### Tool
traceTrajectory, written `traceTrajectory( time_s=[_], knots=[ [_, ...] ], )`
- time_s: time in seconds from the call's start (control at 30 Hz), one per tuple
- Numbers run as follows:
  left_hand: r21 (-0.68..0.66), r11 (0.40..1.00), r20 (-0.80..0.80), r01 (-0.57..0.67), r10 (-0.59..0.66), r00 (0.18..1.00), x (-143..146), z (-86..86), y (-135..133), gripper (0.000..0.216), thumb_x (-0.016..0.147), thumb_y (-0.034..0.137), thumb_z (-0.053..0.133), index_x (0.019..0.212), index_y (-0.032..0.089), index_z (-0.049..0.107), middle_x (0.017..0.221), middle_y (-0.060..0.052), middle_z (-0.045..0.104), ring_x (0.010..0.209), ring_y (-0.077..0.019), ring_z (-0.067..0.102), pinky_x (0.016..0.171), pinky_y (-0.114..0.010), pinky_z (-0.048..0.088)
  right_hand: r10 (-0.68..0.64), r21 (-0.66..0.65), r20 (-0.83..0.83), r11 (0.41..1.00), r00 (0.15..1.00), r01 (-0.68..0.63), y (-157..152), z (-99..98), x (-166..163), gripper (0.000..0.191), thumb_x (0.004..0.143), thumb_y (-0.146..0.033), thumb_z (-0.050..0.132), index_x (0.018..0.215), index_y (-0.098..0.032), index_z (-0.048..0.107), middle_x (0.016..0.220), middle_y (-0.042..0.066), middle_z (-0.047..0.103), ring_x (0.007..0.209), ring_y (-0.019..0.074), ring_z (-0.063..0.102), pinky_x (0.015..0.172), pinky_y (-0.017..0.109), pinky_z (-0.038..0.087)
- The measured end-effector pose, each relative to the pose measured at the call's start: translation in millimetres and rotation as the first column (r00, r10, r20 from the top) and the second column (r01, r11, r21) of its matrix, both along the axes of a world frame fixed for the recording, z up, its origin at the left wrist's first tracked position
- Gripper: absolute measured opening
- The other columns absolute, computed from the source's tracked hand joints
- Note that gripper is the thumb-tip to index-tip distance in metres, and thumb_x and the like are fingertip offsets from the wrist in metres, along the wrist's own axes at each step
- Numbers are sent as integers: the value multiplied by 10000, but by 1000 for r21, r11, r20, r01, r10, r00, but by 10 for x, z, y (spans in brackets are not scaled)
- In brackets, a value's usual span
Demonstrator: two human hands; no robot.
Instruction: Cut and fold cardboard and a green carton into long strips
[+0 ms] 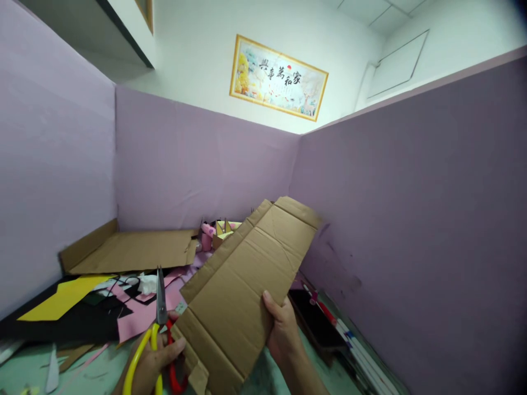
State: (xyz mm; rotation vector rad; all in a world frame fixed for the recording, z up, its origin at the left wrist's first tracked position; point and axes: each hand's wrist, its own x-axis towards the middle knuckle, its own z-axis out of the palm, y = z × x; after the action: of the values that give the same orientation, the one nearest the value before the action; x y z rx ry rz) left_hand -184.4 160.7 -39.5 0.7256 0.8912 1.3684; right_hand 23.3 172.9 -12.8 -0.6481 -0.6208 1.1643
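A long creased piece of brown cardboard (247, 274) is held up at a slant in front of me. My right hand (284, 329) grips its right edge, the thumb lying on the front face and the fingers behind. At the lower left, my left hand (158, 354) is closed around scissors (161, 307) with yellow handles, their blades pointing up and nearly together. A red handle part shows beside the yellow ones; whether it belongs to the same scissors I cannot tell. The left thumb lies at the cardboard's lower left edge.
Another cardboard sheet (135, 249) lies at the back left. Yellow paper (68, 299), pink pieces (140, 321) and black sheet material (78, 327) lie before it. A dark tray-like object (315, 321) stands at right along the purple partition (391, 230). Pink items (207, 236) sit behind the cardboard.
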Motion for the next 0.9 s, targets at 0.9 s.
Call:
traceTrajectory(
  time_s=[0.9],
  knots=[
    [24, 999, -15, -44, 44, 999, 8, -78, 49, 827, 377, 225, 870, 1079, 225, 432, 546, 37, 649, 468, -239, 640, 452, -300, 491, 25, -2, -33, 1000, 999, -25, 1, 11, -6, 548, 572, -283, 800, 1054, -168, 567, 907, 75, 724, 935, 289, 652, 838, 425, 499]
  ],
)
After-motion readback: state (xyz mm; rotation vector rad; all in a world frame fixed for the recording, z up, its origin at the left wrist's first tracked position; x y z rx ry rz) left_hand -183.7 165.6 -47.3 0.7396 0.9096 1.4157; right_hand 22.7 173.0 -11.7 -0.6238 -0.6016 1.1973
